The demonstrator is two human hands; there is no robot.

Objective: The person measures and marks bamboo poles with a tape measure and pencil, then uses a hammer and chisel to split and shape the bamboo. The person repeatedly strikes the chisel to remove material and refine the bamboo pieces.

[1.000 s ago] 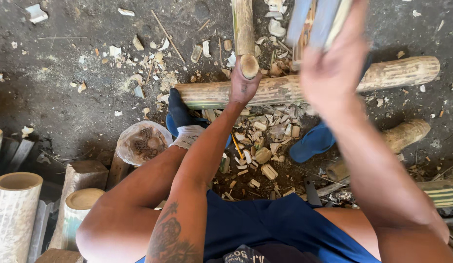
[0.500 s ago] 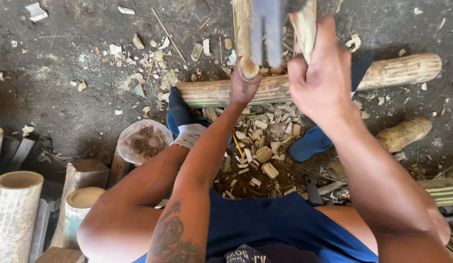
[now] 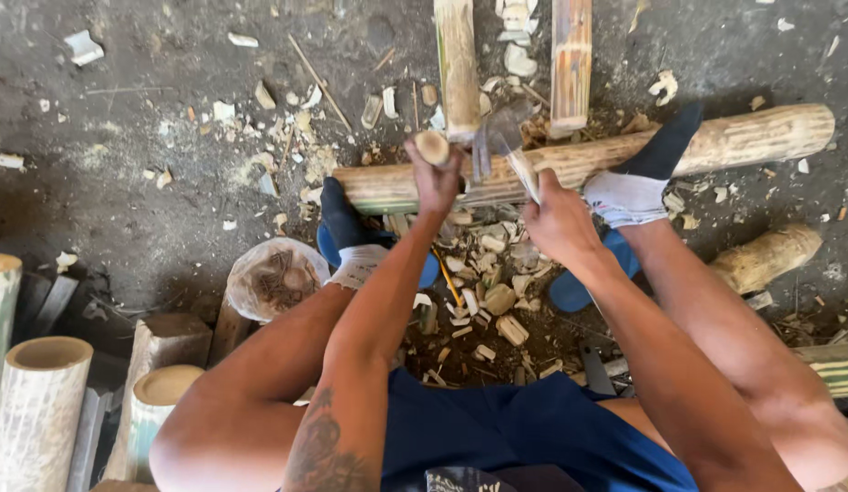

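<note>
My left hand (image 3: pixel 435 180) grips the near end of a thin bamboo pole (image 3: pixel 457 64) that lies away from me, its end resting on a thick horizontal log (image 3: pixel 743 137). My right hand (image 3: pixel 556 219) holds the handle of a grey metal chopping blade (image 3: pixel 493 146). The blade is down at the log, just right of the pole's end, and blurred. A second bamboo piece (image 3: pixel 570 59) lies beside the pole. My right socked foot (image 3: pixel 638 182) rests against the log; my left foot (image 3: pixel 349 239) is on the ground before it.
Wood chips (image 3: pixel 488 305) lie piled between my feet on the dark dirt ground. Cut bamboo sections (image 3: pixel 41 401) stand at the lower left beside a round stump (image 3: pixel 276 278). A short log (image 3: pixel 770 257) lies at the right, with blue sandals (image 3: pixel 570 290) under my legs.
My right hand has swung the blade down from high in the view to the log beside the pole's end. My left hand has kept its grip on the pole.
</note>
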